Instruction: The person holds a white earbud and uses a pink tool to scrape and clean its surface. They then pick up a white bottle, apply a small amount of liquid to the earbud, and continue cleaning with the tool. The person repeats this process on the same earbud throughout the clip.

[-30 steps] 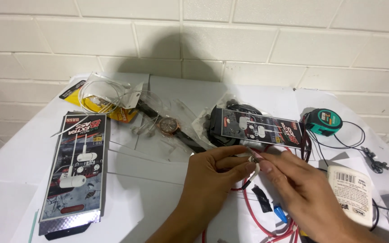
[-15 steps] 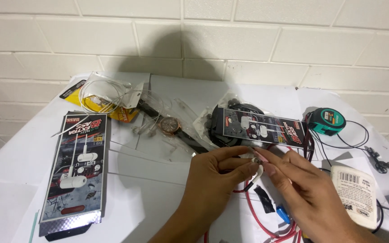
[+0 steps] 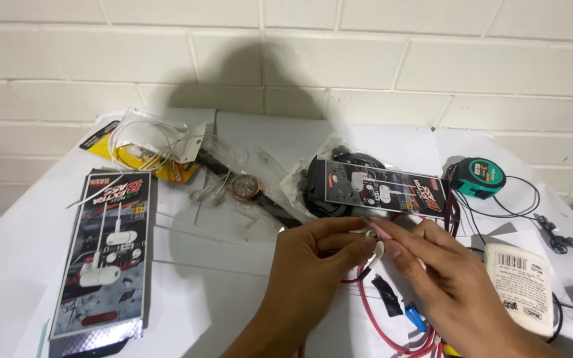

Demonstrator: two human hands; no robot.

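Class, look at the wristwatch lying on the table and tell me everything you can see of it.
The wristwatch has a round copper-coloured case with a pale dial and a dark strap that looks like leather. It lies flat, face up, on the white table, strap stretched out diagonally from upper left to lower right. Clear plastic wrapping lies around and partly under it. Neither hand touches it; both are nearer the camera, to its right.

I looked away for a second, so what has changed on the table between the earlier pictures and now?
Very little. The left hand and right hand have stayed together over the red cables, pinching a small white earbud between their fingertips; the fingers only shifted slightly. The earphone box, wristwatch, tape measure and white adapter lie where they were.
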